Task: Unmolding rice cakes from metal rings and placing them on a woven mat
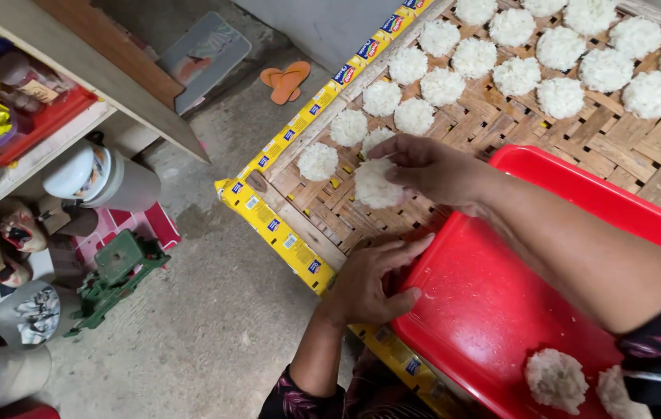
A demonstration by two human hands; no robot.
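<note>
Near the mat's left corner, the right hand pinches a white rice cake and rests it on the weave. It looks soft and crumbly, so hold it gently by its rim. The left hand lies flat, holding nothing, at the red tray's edge, and more cakes sit close behind.

A flat, round white rice cake, rough and grainy, lies pinched at its upper right edge under the fingertips of the right hand, resting on the woven bamboo tray just below the nearest laid-out cakes.
</note>
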